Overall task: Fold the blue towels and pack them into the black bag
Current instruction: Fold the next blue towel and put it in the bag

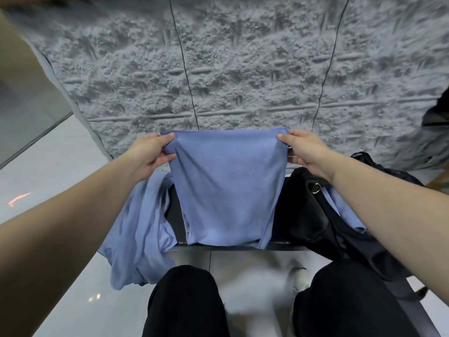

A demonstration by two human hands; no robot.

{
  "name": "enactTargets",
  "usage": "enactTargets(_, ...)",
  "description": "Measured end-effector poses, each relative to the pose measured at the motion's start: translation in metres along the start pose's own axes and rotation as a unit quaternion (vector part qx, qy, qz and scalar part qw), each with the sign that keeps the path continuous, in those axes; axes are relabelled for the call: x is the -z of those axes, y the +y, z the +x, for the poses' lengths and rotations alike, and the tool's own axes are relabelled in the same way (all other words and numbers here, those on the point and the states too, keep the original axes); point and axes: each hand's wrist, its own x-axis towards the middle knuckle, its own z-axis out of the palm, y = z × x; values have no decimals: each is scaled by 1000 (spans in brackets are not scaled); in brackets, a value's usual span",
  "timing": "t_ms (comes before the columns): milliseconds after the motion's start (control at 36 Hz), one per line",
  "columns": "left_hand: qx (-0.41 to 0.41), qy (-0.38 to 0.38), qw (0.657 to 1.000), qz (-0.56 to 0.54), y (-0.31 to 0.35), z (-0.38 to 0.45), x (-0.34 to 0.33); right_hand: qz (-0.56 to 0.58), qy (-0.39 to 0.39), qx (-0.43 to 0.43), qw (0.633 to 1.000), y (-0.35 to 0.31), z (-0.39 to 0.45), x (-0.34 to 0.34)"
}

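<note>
A blue towel (227, 188) hangs stretched in the air in front of me, doubled over. My left hand (151, 152) pinches its upper left corner and my right hand (305, 150) pinches its upper right corner. Its lower edge reaches a dark bench (173, 212). Another blue towel (138, 229) lies crumpled on the bench at the left and droops over the front edge. The black bag (313, 215) sits on the bench at the right, under my right forearm, with a strap and a metal ring (315, 188) showing. A bit of blue cloth (345, 210) peeks from behind the bag.
A grey textured wall (230, 69) stands right behind the bench. Glossy pale floor (48, 171) spreads to the left and below. My legs in black trousers (187, 302) are at the bottom of the view, close to the bench edge.
</note>
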Motion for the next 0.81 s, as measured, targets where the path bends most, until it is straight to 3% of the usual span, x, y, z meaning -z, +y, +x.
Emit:
enactTargets(361, -106, -18, 993, -46, 41, 1, -7, -26, 61, 102, 993, -46, 17, 0)
enactTargets(528, -108, -27, 994, -14, 0, -9, -1, -7, 25, 54, 998, -15, 7, 1)
enactTargets(806, -12, -43, 998, 36, -108, -35, 17, -129, -72, -37, 988, 75, -33, 0)
